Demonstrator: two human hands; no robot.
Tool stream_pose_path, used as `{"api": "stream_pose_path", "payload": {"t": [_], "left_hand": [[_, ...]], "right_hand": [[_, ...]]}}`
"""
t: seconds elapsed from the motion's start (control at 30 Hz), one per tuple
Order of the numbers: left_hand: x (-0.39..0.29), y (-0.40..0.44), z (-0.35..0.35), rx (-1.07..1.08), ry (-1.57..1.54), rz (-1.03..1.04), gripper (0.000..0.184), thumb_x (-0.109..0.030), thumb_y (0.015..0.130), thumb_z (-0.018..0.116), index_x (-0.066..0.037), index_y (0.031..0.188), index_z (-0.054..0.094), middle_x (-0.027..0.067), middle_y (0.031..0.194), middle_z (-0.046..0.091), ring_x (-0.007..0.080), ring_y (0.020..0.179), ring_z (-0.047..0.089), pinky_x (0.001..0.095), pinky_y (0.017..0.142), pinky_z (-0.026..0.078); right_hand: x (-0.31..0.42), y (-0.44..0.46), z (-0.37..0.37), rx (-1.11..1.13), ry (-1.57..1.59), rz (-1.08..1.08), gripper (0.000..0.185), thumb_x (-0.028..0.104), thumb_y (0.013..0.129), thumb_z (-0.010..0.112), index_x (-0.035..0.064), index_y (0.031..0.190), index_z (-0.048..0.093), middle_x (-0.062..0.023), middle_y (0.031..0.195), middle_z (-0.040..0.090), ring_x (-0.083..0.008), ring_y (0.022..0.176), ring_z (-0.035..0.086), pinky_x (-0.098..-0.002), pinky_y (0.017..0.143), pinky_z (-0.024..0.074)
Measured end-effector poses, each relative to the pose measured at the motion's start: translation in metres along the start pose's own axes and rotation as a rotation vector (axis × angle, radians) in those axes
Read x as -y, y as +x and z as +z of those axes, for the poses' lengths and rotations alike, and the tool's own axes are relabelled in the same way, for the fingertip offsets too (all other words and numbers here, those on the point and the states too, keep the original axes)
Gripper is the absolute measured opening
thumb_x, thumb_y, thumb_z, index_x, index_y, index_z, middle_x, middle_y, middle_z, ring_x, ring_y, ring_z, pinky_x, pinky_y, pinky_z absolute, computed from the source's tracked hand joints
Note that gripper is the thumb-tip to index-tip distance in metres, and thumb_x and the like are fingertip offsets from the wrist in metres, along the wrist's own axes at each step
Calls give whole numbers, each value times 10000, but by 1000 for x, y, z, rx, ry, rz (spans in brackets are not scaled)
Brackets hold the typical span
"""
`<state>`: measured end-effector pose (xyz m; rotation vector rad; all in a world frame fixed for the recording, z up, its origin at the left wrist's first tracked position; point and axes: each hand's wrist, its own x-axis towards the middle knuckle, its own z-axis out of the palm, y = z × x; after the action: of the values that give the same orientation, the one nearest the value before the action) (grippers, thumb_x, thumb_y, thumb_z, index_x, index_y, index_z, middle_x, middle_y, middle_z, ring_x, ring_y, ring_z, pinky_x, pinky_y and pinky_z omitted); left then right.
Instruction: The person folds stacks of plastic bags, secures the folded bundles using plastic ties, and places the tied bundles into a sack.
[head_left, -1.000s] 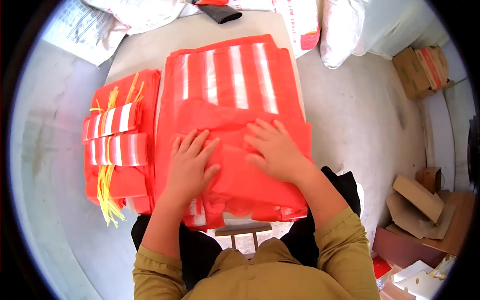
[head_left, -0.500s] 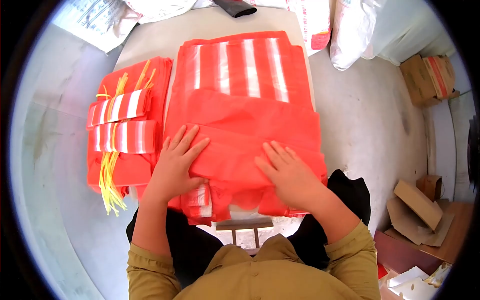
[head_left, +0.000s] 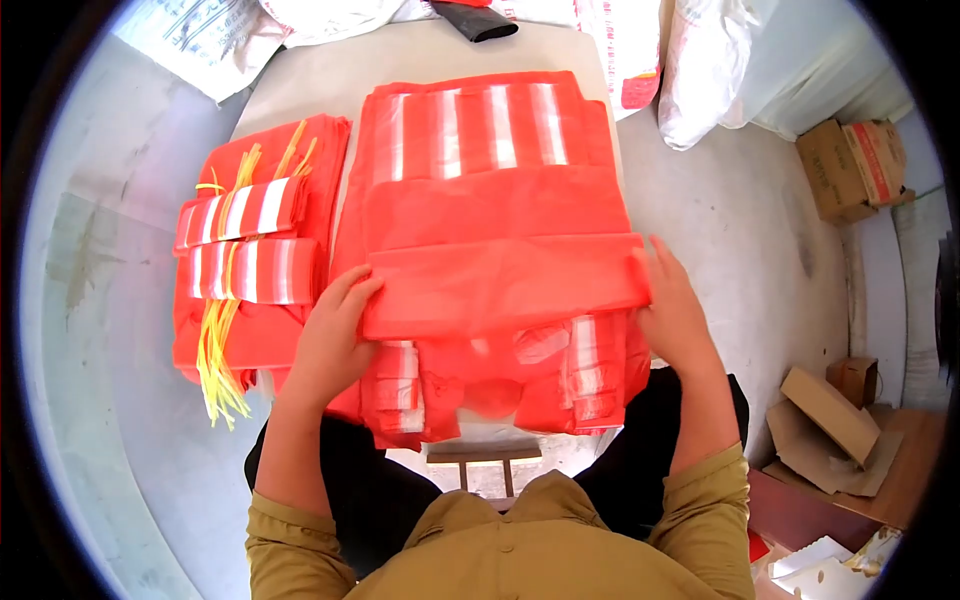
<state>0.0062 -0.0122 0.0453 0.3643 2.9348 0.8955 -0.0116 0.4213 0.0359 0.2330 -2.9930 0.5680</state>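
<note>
A stack of red plastic bags [head_left: 490, 205] with white stripes lies in front of me. The top bag has a folded band [head_left: 510, 285] running across it. My left hand [head_left: 338, 335] grips the band's left end, fingers over its edge. At the opposite end, my right hand [head_left: 672, 308] holds the right edge, its fingers pointing up and its thumb partly hidden. Below the band, striped handle parts [head_left: 585, 370] and a rounded cut-out show at the near edge.
To the left lies another red stack [head_left: 270, 150] with two folded striped bundles [head_left: 250, 270] and yellow ties [head_left: 218, 370] on it. The pale table [head_left: 400, 55] carries a black tube-like item [head_left: 478, 20]. White sacks [head_left: 700, 70] and cardboard boxes [head_left: 850, 170] stand around.
Both hands have moved from lying flat on the bag to its two sides. The near part of the top bag is now folded into a band, uncovering the right striped handle.
</note>
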Motion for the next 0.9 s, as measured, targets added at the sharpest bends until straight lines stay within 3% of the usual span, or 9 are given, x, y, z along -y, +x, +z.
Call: {"api": "stream_pose_path", "payload": {"t": [0.1,0.2,0.3,0.5,0.6,0.7,0.8,0.9], "left_hand": [[17,-8,-3,-41,-59,47,540,91,799,645,-23,1322,576,131,1275,626,295,1302,586,382,1081,469],[19,-12,-5,50,-370,-200,418,47,904,625,-39,1309,567,64,1147,617,177,1132,608,315,955,479],[16,-10,3,-8,-648,-381,354,-13,974,630,-44,1320,564,20,1063,618,77,1006,580,251,870,457],[-6,-6,10,-6,-407,-510,433,-67,1010,646,-32,1416,502,-27,790,591,57,760,561,233,723,448],[-3,-8,28,-90,-382,-473,494,-120,1008,669,-34,1457,480,20,699,560,107,658,526,291,651,444],[9,-11,44,-127,-391,-405,509,-71,1052,604,-39,1520,406,-22,755,606,45,712,532,231,663,421],[1,-9,44,-229,-570,-373,493,-51,1063,570,-51,1523,394,2,799,655,38,729,547,222,679,426],[19,-10,46,-125,-579,-376,478,-51,1065,563,-63,1516,403,18,834,682,40,739,564,220,696,442]], "right_hand": [[-8,0,-20,144,397,98,592,-72,883,544,41,1464,514,-144,1390,632,-303,1291,605,-418,1091,474],[-24,-5,-21,294,734,306,520,-28,949,516,47,1464,511,-86,1240,667,-191,1134,634,-345,1009,494],[-30,-6,-14,240,843,374,450,41,986,545,63,1435,548,-65,1139,693,-131,955,636,-298,878,510],[-34,-8,-2,237,1010,522,493,118,1046,544,102,1533,465,-43,1152,698,-105,911,622,-289,800,516],[-18,-11,4,200,1015,492,559,146,1058,557,122,1592,394,-60,1201,693,-110,929,633,-279,799,527],[-12,-13,22,90,1079,415,584,77,1041,571,91,1593,380,-92,1229,702,-126,993,659,-292,855,543],[-4,-7,22,-6,1225,437,555,33,1031,573,61,1559,406,-104,1210,717,-129,1023,666,-299,892,538],[-13,-5,26,39,1244,449,524,35,1048,567,54,1546,405,-111,1177,734,-142,1071,678,-312,978,521]]}}
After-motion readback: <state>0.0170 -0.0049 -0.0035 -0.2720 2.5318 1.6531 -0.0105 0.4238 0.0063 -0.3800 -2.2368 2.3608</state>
